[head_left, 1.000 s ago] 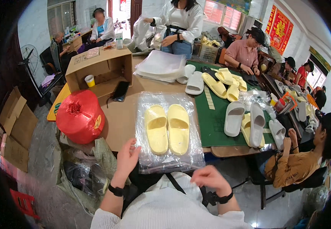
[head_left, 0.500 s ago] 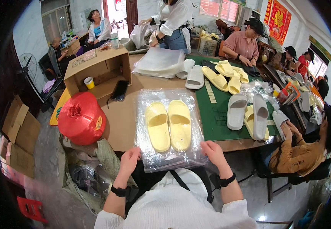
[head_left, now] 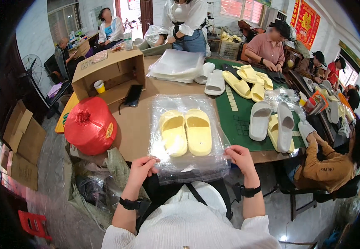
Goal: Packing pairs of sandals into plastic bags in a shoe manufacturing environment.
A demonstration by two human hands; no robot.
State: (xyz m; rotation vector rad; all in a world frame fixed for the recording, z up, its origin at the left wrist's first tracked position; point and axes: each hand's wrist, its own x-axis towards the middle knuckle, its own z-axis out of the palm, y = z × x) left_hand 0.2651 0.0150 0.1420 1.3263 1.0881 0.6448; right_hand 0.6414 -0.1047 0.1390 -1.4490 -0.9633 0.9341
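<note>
A pair of pale yellow slide slippers (head_left: 199, 143) lies side by side, toes away from me, inside a clear plastic bag (head_left: 188, 170). The bag rests on the cardboard-covered table in front of me, its near end hanging over the edge by my lap. At its left near side, my left hand (head_left: 143, 169) is closed, thumb and fingertips pinching the film. Opposite it, my right hand (head_left: 241, 158) pinches the right edge of the bag between thumb and forefinger.
A red twine roll (head_left: 90, 126), a black phone (head_left: 133, 95) and a cardboard box (head_left: 105, 70) stand left. Stacked clear bags (head_left: 178, 65) lie beyond. Grey slippers (head_left: 259, 120) and yellow slippers (head_left: 237, 84) cover the green mat (head_left: 229, 135) on the right. Co-workers surround the table.
Both hands have moved in onto the bag's edges and now pinch them. The slippers sit slightly farther from the bag's near end. The view has shifted a little.
</note>
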